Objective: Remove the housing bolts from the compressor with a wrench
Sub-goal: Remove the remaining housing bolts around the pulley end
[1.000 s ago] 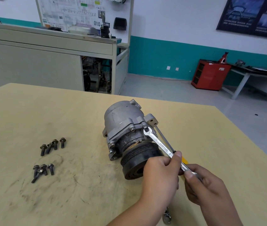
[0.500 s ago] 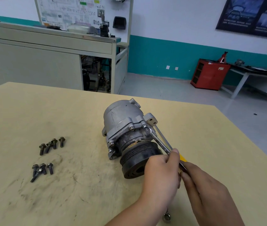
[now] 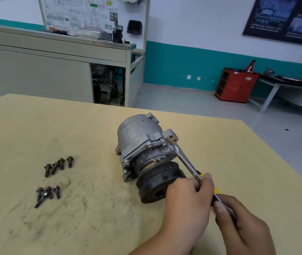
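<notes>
- Slippage is looming: silver steel wrench (image 3: pixel 185 160) is seating half hidden on right flank of grey metal compressor (image 3: pixel 137 135).
- Both left hand (image 3: pixel 189 197) and right hand (image 3: pixel 244 230) are gripping wrench, leaving compressor unheld, risking rolling.

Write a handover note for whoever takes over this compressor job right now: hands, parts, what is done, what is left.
Hands: the left-hand grip is curled round the wrench mid-shank; the right-hand grip holds its tail end.
Parts: the wrench head is at the right side of the compressor flange; whether it sits on a bolt is hidden.
Done: two clusters of loose bolts lie on the table, left of the compressor.
Left: at least four flange bolts are in place.
</notes>
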Demonstrator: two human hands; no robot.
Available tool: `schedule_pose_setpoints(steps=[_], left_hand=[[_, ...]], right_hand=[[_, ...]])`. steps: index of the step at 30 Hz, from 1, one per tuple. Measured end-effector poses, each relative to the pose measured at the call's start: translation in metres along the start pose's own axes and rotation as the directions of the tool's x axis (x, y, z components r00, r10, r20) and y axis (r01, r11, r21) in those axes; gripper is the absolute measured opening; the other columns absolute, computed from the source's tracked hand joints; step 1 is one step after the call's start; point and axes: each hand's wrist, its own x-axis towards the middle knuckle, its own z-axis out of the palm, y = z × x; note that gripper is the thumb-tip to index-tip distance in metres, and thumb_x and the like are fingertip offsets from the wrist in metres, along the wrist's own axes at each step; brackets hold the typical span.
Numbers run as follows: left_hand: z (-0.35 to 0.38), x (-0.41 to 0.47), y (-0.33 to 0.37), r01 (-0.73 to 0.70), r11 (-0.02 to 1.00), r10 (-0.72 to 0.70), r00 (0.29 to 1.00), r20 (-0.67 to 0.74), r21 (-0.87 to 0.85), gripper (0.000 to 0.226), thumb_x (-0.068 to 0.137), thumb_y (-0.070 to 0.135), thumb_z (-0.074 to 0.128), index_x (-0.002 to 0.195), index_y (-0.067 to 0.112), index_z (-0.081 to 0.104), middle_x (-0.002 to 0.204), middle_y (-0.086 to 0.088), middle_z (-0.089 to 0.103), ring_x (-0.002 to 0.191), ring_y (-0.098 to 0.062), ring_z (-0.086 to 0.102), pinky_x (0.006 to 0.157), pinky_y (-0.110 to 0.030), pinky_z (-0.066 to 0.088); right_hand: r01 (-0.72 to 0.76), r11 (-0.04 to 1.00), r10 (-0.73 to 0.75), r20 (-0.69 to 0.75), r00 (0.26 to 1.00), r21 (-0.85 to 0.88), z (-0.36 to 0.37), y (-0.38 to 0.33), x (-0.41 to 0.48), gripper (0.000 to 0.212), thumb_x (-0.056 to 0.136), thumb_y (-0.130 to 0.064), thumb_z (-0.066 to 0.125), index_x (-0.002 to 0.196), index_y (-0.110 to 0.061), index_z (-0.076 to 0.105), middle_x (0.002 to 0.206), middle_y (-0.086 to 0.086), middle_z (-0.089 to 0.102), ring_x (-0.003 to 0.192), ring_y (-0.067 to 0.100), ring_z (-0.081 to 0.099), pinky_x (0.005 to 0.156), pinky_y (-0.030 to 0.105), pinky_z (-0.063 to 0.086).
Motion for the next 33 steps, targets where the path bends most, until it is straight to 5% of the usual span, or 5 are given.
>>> schedule_pose_setpoints(steps=[5,12,20,26,33], left_hand=[[0.0,0.003,-0.003,0.009,0.999,-0.007,0.999,-0.035,0.046,0.062,0.092,0.047,0.049,0.043,0.012,0.036,0.043,-0.005,0.038,0.045,-0.017,0.031,0.049,-0.03,0.029],[-0.003,0.008,-0.008,0.0,0.999,0.003,0.999,-0.052,0.047,0.062,0.092,0.047,0.049,0.042,0.012,0.034,0.039,0.001,0.031,0.044,-0.015,0.028,0.047,-0.028,0.026],[-0.005,0.005,-0.008,0.033,0.999,-0.033,0.999,-0.038,0.001,0.062,0.094,0.046,0.046,0.051,0.002,0.041,0.05,-0.013,0.041,0.049,-0.019,0.034,0.053,-0.041,0.039],[-0.006,0.005,-0.01,0.055,0.998,-0.056,0.998,-0.017,-0.029,0.062,0.094,0.046,0.045,0.051,0.002,0.043,0.051,-0.014,0.042,0.049,-0.019,0.036,0.056,-0.042,0.042],[-0.008,0.01,-0.01,0.042,0.999,-0.043,0.998,-0.036,-0.02,0.061,0.095,0.046,0.044,0.05,0.004,0.041,0.051,-0.014,0.041,0.049,-0.018,0.034,0.052,-0.031,0.031]], right_hand=[[-0.311,0.892,0.29,0.112,0.951,0.327,0.001,0.005,0.001,0.035,0.087,0.0,0.052,0.076,-0.027,0.073,0.043,0.001,0.038,0.041,0.011,0.03,0.042,0.015,0.027],[-0.226,0.931,0.211,0.082,0.974,0.285,0.011,0.002,0.002,0.012,0.082,-0.034,0.063,0.074,-0.04,0.07,0.043,0.002,0.045,0.039,0.006,0.037,0.044,0.014,0.031],[-0.049,0.998,0.048,0.03,0.998,0.041,0.015,-0.001,-0.001,0.039,0.075,-0.026,0.051,0.081,-0.064,0.057,0.044,-0.02,0.05,0.045,0.0,0.05,0.048,0.011,0.036],[0.049,0.996,-0.051,-0.021,0.998,-0.068,0.019,0.001,-0.001,0.021,0.075,-0.016,0.055,0.079,-0.032,0.068,0.074,-0.016,0.064,0.06,-0.003,0.058,0.05,0.003,0.036],[0.081,0.994,-0.084,-0.039,0.996,-0.066,0.022,-0.001,0.002,0.031,0.076,-0.014,0.055,0.083,-0.042,0.067,0.08,-0.025,0.063,0.062,-0.013,0.056,0.053,0.001,0.036]])
